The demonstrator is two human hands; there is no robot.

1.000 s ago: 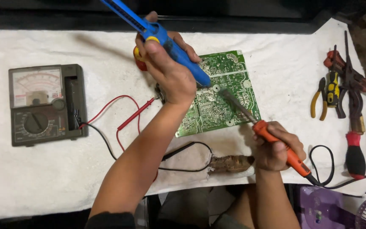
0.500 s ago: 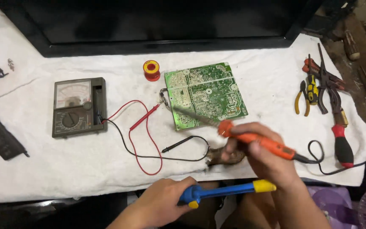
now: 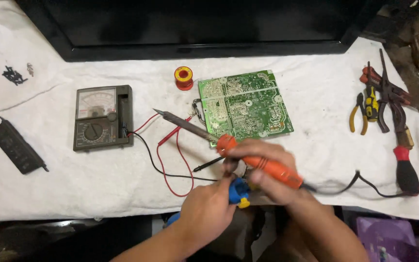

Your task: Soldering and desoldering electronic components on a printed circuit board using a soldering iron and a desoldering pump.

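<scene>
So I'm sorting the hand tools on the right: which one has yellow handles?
The small pliers, lying left of the red-handled pliers. The screwdriver below has a red and black handle.

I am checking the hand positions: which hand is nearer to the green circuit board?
Right. The right hand, holding the orange soldering iron, sits just below the green circuit board. The left hand, on the blue tool, is lower, near the table edge.

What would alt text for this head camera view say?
Two hands meet at the table's near edge: the right hand grips an orange soldering iron, the left hand a blue tool, near a green circuit board and multimeter.
</scene>
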